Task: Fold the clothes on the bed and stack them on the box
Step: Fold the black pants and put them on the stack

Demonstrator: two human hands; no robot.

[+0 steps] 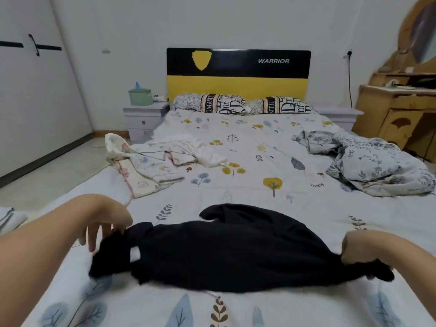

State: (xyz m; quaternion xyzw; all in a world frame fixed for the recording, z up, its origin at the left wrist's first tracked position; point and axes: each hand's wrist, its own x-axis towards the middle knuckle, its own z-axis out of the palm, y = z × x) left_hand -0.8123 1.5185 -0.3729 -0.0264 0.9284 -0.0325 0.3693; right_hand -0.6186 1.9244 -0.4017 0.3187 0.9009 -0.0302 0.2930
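Observation:
A black garment lies stretched sideways across the near part of the bed. My left hand pinches its left end between thumb and forefinger, the other fingers hanging loose. My right hand grips the bunched right end. A pale printed garment with pink trim lies crumpled at the bed's left edge. A folded striped piece shows at the far left edge; the box itself is out of view.
A rumpled grey floral quilt covers the bed's right side. Two pillows lean against the yellow-and-black headboard. A nightstand with a green box stands on the left, a wooden dresser on the right.

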